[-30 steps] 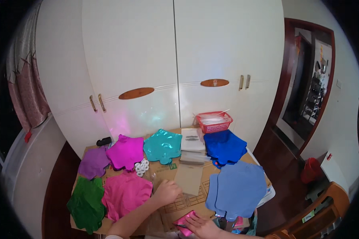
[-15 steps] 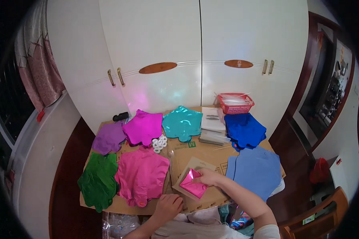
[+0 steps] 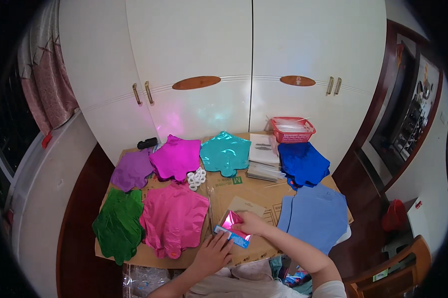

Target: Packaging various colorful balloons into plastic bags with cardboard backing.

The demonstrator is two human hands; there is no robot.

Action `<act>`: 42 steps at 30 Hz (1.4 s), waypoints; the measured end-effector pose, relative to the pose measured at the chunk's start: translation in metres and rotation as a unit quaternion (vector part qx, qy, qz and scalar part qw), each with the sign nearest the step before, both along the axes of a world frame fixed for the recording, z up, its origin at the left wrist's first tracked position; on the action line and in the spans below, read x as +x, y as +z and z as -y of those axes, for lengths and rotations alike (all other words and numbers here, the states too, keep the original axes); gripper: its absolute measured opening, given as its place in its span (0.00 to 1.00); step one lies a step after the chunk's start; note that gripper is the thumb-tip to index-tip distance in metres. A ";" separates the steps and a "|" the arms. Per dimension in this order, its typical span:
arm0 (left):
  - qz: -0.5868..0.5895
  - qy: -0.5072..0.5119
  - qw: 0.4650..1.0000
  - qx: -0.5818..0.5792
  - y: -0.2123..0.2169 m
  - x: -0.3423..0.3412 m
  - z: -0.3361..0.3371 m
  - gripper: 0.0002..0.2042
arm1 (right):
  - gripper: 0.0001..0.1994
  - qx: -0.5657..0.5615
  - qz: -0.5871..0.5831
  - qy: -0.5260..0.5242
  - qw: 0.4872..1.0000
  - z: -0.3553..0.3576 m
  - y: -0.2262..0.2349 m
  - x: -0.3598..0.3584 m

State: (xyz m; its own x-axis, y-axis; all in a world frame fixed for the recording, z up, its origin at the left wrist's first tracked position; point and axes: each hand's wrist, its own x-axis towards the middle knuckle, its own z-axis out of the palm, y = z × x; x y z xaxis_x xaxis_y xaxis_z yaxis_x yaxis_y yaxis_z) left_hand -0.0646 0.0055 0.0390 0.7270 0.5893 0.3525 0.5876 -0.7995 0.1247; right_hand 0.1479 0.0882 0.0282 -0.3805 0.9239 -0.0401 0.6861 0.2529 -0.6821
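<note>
A folded pink foil piece with a blue card strip (image 3: 232, 229) lies on the brown cardboard sheet (image 3: 256, 191) near the table's front edge. My right hand (image 3: 252, 224) presses down on its right side, fingers curled over the foil. My left hand (image 3: 213, 254) lies flat just below and left of it, fingertips touching the blue strip. A pile of pink star-shaped foil balloons (image 3: 174, 218) lies just left of my hands.
Foil balloon piles cover the table: green (image 3: 118, 223), purple (image 3: 131, 169), magenta (image 3: 176, 156), teal (image 3: 226, 152), dark blue (image 3: 303, 163), light blue (image 3: 316, 216). Small white rolls (image 3: 196, 178), a red basket (image 3: 292, 129), stacked papers (image 3: 263, 156). White cupboard behind; wooden chair (image 3: 388, 273) lower right.
The view has shifted left and down. My right hand carried the pink foil piece from the table's front edge onto the cardboard, and my left hand came down beside it.
</note>
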 end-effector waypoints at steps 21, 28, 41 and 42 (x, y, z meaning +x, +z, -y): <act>-0.065 -0.130 0.980 0.134 0.003 0.003 -0.048 0.16 | 0.28 0.253 0.211 0.203 0.922 -0.004 -0.007 0.013; -0.042 -0.170 0.953 0.247 -0.004 0.009 -0.056 0.14 | 0.28 0.256 0.219 0.221 0.915 -0.006 -0.011 0.013; -0.117 -0.034 0.981 0.150 -0.009 0.043 0.007 0.13 | 0.12 0.340 0.097 0.122 0.928 -0.128 0.008 -0.099; -0.122 -0.029 0.979 0.159 -0.010 0.044 0.006 0.13 | 0.09 0.363 0.100 0.107 0.920 -0.142 -0.001 -0.106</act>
